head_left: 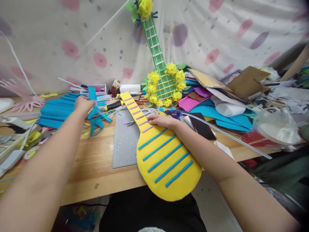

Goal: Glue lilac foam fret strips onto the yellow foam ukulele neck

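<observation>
A yellow guitar cutout lies tilted, with its round body over the table's front edge, above my lap. Blue strips cross the body, and short lilac strips cross its neck. My right hand grips the cutout where neck meets body. Out to the left, my left hand has its fingers closed on a blue strip that stands up beside a pile of blue sheets. Part of the strip is hidden by the fingers. Under the guitar neck is a grey cutting mat with scissors on it.
A green guitar with yellow flowers leans on the back curtain. Coloured sheets, a glue gun and a dark phone-like slab lie right. A plastic-covered tub stands far right; a power strip lies left.
</observation>
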`<state>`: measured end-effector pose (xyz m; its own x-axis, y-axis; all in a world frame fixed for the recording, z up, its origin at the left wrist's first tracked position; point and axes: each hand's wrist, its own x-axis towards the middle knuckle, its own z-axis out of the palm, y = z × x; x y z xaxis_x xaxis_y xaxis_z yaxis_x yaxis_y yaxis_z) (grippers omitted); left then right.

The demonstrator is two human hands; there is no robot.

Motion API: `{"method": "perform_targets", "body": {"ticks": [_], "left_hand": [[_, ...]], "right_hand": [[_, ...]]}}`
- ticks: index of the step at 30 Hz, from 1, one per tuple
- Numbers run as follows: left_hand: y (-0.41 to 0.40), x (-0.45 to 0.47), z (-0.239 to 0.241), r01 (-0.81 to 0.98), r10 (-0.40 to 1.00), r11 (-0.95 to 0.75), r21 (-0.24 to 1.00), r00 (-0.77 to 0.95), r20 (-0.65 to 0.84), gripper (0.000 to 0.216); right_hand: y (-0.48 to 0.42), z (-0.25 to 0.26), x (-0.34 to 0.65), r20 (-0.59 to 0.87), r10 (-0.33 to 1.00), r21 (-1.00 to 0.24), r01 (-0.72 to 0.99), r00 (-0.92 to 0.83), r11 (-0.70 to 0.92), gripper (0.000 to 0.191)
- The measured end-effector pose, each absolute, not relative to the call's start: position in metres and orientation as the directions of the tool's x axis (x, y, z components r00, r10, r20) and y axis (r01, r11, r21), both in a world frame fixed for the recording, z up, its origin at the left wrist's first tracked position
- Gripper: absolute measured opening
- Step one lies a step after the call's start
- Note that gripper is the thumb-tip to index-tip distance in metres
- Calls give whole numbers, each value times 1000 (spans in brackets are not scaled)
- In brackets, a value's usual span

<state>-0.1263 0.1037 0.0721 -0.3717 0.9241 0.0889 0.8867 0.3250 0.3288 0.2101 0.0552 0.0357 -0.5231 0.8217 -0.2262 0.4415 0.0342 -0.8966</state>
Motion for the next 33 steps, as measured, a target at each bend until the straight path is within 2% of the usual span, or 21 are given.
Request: {"method": "perform_targets", "body": {"ticks": [1, 2, 3, 4, 6, 8, 11, 15, 19, 23, 26, 30, 33], "left_hand": [[96, -133, 74, 864, 881, 442, 241, -469, 67, 56], [89, -136, 75, 849, 846, 504, 159, -523, 106, 67], [82, -133, 74, 855, 841, 508, 102, -518, 155, 70], [76, -126, 72, 877, 854, 475, 78, -480, 200, 66], [67, -102, 60, 953, 925, 295, 63, -302, 230, 56], [63, -74, 42, 989, 981, 119, 90, -131, 142, 54], [61, -41, 14, 991, 999, 22, 135, -26, 29, 65], [67, -38, -2, 965, 982, 173, 198, -186, 46, 55], [75, -61, 5, 918, 923, 321, 231, -358, 143, 42], [73, -77, 14, 900, 912, 339, 276, -386, 138, 40], [69, -76, 16, 881, 916, 356, 310, -394, 67, 39], [68, -68, 18, 886, 953, 269, 377, -303, 32, 41], [69, -69, 25, 874, 953, 220, 434, -287, 94, 40]], "right_hand": [[57, 35, 207, -220, 814, -888, 455, -537, 60, 16], [59, 34, 204, -211, 810, -882, 464, -547, 83, 15], [60, 35, 202, -201, 808, -881, 463, -554, 98, 16], [61, 35, 200, -193, 808, -883, 458, -557, 105, 16], [62, 37, 199, -180, 807, -877, 463, -563, 128, 17], [62, 39, 201, -154, 815, -836, 514, -558, 193, 17], [61, 41, 206, -118, 830, -738, 607, -546, 294, 19], [60, 41, 211, -195, 819, -719, 647, -540, 255, 20], [64, 39, 208, -245, 756, -750, 613, -608, 250, 18], [66, 37, 195, -243, 755, -731, 626, -609, 270, 25], [65, 37, 183, -316, 771, -725, 665, -553, 180, 33], [63, 40, 168, -389, 757, -711, 693, -525, 116, 37], [61, 45, 161, -368, 778, -670, 725, -508, 156, 33]]}}
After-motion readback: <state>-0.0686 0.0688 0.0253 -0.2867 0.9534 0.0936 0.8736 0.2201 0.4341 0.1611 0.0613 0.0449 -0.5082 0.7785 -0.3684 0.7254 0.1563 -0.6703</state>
